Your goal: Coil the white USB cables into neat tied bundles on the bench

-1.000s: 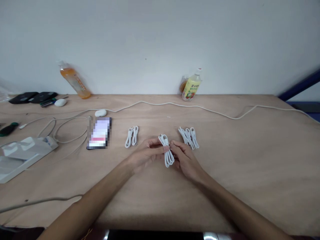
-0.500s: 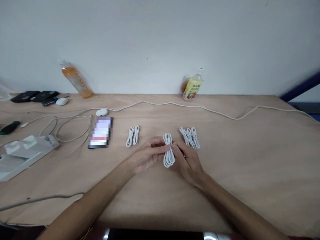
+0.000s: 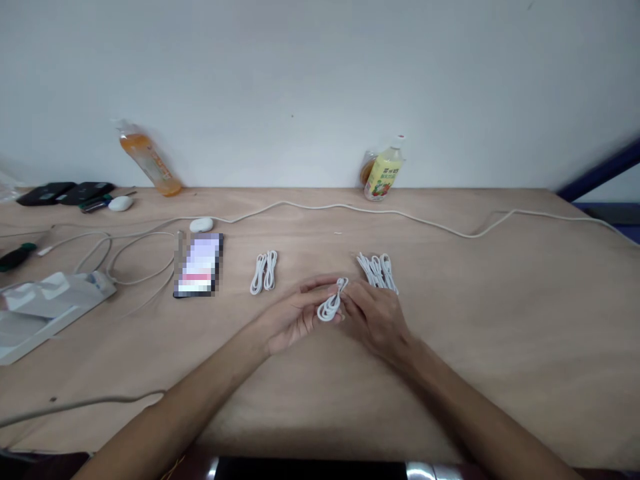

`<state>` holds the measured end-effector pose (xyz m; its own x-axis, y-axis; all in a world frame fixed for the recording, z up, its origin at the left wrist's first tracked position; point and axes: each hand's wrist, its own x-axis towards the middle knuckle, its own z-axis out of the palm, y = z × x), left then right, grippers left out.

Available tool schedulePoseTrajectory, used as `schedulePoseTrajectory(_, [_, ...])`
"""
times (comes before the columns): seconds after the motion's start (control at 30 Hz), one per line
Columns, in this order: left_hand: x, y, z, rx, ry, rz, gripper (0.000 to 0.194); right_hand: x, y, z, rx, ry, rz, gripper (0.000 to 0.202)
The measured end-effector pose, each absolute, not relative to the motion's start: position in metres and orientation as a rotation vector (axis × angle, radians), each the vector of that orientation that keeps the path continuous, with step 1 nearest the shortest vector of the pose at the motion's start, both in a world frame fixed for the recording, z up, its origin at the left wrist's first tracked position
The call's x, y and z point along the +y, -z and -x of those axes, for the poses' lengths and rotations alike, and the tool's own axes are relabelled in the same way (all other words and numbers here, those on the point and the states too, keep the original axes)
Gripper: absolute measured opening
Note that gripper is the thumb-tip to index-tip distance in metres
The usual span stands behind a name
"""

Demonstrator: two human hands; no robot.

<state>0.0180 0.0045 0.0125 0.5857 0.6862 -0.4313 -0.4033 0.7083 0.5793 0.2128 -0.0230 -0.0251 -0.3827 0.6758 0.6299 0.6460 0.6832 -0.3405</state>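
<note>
Between my two hands, above the wooden table (image 3: 320,387), is a coiled white cable (image 3: 329,309), bundled at its middle and tilted. My left hand (image 3: 295,315) grips it from the left, with some fingers behind the coil. From the right, the fingers of my right hand (image 3: 377,312) pinch the bundle near its middle; their tips are partly hidden. Two coiled white cables (image 3: 263,272) lie side by side beyond my left hand. Just behind my right hand lie several more coiled white cables (image 3: 379,272), partly covered by it.
At left lie a phone (image 3: 200,265), a white earbud case (image 3: 201,225), a white power strip (image 3: 55,313) and a green-handled screwdriver (image 3: 17,257). An orange drink bottle (image 3: 153,163) and a yellow-labelled bottle (image 3: 384,173) lean by the wall. A long white cord (image 3: 320,207) crosses the table's back.
The coiled cable has turned and tilted in my hands, its lower loops swinging to the left. My right hand has rolled over it. The view has shifted slightly.
</note>
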Motion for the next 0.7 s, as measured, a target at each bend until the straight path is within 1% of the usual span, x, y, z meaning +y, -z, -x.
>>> schedulePoseTrajectory(0.07, [0.002, -0.013, -0.019, 0.693, -0.693, -0.487, 0.026, -0.023, 0.025, -0.212, -2.075, -0.097, 1.007, 0.032])
schedulePoseTrajectory(0.17, [0.001, -0.01, -0.02, 0.684, -0.752, -0.624, 0.032, -0.026, 0.019, -0.207, -1.917, -0.311, 1.095, 0.032])
schedulePoseTrajectory(0.23, [0.0, -0.007, -0.019, 0.681, -0.799, -0.797, 0.037, -0.028, 0.013, -0.203, -1.788, -0.457, 1.217, 0.037])
schedulePoseTrajectory(0.3, [0.0, -0.005, -0.019, 0.713, -0.855, -1.025, 0.038, -0.029, 0.008, -0.2, -1.667, -0.583, 1.279, 0.042])
schedulePoseTrajectory(0.47, [-0.003, -0.008, -0.017, 0.881, -1.05, -1.54, 0.023, -0.026, 0.003, -0.198, -1.53, -0.823, 1.22, 0.046])
schedulePoseTrajectory(0.53, [-0.003, -0.01, -0.017, 0.905, -1.109, -1.579, 0.017, -0.025, 0.004, -0.198, -1.511, -0.907, 1.185, 0.043])
schedulePoseTrajectory(0.63, [-0.003, -0.009, -0.019, 0.917, -1.103, -1.516, 0.008, -0.025, 0.004, -0.197, -1.506, -0.957, 1.18, 0.042])
schedulePoseTrajectory(0.7, [-0.003, -0.008, -0.021, 0.912, -1.083, -1.443, 0.007, -0.025, 0.003, -0.196, -1.526, -0.932, 1.187, 0.044])
